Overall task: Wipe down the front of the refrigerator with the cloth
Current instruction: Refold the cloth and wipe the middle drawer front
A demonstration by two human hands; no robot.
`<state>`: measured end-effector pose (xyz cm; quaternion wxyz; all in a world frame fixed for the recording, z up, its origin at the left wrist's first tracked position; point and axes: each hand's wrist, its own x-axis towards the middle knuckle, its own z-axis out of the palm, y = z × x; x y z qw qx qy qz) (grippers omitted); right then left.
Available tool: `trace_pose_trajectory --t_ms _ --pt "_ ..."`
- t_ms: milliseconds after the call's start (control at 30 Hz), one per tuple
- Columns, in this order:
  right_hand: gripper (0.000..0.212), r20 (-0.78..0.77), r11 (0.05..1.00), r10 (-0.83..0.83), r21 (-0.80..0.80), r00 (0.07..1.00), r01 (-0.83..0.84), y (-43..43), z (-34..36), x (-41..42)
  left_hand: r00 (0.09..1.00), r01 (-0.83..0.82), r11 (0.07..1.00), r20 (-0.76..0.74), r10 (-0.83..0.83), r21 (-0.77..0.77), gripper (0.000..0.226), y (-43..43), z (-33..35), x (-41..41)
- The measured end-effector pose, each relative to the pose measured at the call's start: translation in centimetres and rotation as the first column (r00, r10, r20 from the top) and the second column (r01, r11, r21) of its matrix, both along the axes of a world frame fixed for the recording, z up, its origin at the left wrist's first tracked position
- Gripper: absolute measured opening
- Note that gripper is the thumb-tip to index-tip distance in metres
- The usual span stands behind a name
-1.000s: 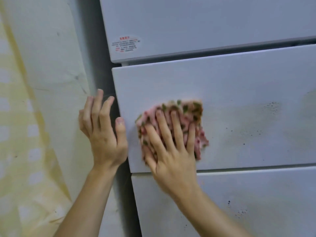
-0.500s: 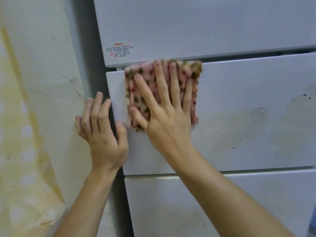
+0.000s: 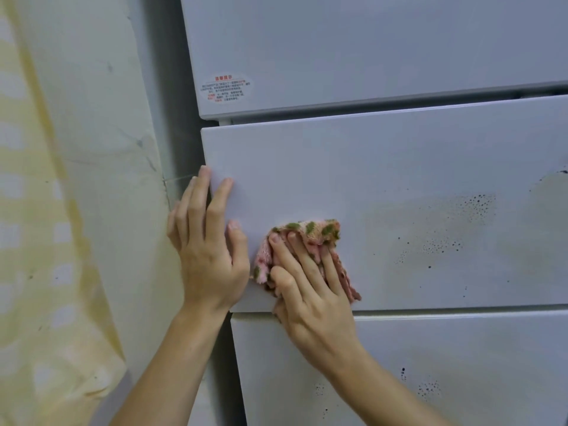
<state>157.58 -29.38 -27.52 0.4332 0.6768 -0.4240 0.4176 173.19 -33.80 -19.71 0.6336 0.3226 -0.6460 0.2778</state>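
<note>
The white refrigerator (image 3: 384, 167) fills the right of the view, with three stacked door panels. Dark specks and a dull smear mark the middle panel's right half and the lower panel. A pink cloth with green spots (image 3: 319, 232) is bunched against the middle panel near its lower left corner. My right hand (image 3: 310, 290) presses it flat to the door with straight fingers. My left hand (image 3: 209, 244) rests on the middle panel's left edge, fingers extended, index and thumb on the front face.
A pale wall (image 3: 92, 149) with a yellowed, peeling covering (image 3: 40, 272) stands close on the left of the refrigerator, leaving a narrow dark gap. A small label with red print (image 3: 226, 89) sits on the upper panel's lower left corner.
My right hand has slid the cloth down from the middle panel's top edge to its lower left, and the cloth has bunched up. My left hand has shifted right onto the panel's edge.
</note>
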Motion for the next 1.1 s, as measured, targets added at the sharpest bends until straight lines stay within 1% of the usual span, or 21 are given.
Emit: trace_pose_trajectory --t_ms 67,100,200,267,333,400,500,567,600,667,733,867,967,1100 --pt "0.042 0.017 1.000 0.016 -0.014 1.000 -0.015 0.3 1.8 -0.7 1.000 -0.011 1.000 -0.002 0.011 0.009 0.054 0.1 0.1 0.2" --pt "0.047 0.062 0.999 0.010 -0.038 0.998 -0.008 0.3 3.3 -0.9 1.000 -0.014 1.000 -0.004 0.014 0.011 0.054 0.1 0.1 0.2" --pt "0.052 0.206 0.985 -0.091 -0.127 0.974 0.118 0.0 9.5 -1.4 1.000 -0.002 1.000 -0.014 0.002 0.013 0.054 0.2 0.1 0.1" --pt "0.052 0.249 0.974 -0.140 -0.137 0.958 0.178 -0.2 12.8 -1.2 1.000 0.011 1.000 -0.022 -0.011 0.016 0.054 0.3 0.1 -0.2" --pt "0.053 0.258 0.971 -0.145 -0.146 0.955 0.187 -0.1 13.3 -1.0 1.000 -0.004 1.000 -0.021 0.005 0.009 0.054 0.4 0.2 -0.5" --pt "0.054 0.246 0.973 -0.151 -0.133 0.957 0.188 0.1 11.1 -1.1 0.999 -0.039 0.999 0.001 0.039 -0.005 0.055 0.6 -0.1 -1.0" --pt "0.055 0.212 0.982 -0.151 -0.076 0.965 0.171 0.5 4.2 -1.7 0.998 0.021 1.000 0.056 -0.021 0.004 0.056 0.7 -0.6 -1.8" --pt "0.056 0.144 0.986 -0.162 -0.019 0.976 0.167 0.7 0.0 -2.4 0.997 0.042 0.999 0.065 -0.043 0.026 0.056 0.7 -0.9 -2.2" --pt "0.056 0.119 0.985 -0.170 0.002 0.978 0.171 0.8 -1.3 -2.8 0.997 0.045 0.998 0.060 -0.047 0.032 0.056 0.7 -0.9 -2.3" --pt "0.057 0.107 0.987 -0.160 0.029 0.981 0.158 1.1 -1.7 -3.2 0.997 0.052 0.998 0.050 -0.053 0.033 0.056 0.7 -0.8 -2.5" --pt "0.058 0.123 0.989 -0.146 0.009 0.982 0.146 1.4 0.3 -3.3 0.997 0.057 0.998 0.044 -0.058 0.028 0.055 0.8 -0.6 -2.6" --pt "0.060 0.191 0.975 -0.174 -0.101 0.966 0.196 1.4 7.0 -3.7 0.998 0.064 0.997 0.021 -0.065 0.030 0.055 0.9 -0.6 -3.0" --pt "0.061 0.181 0.965 -0.185 -0.154 0.966 0.213 0.4 11.4 -3.2 0.999 0.052 0.998 0.002 -0.052 0.022 0.055 0.9 -0.6 -3.3" --pt "0.057 0.199 0.957 -0.164 -0.207 0.966 0.205 -0.6 14.0 -1.7 0.999 0.041 0.999 -0.012 -0.041 0.002 0.057 0.9 -0.7 -3.5"
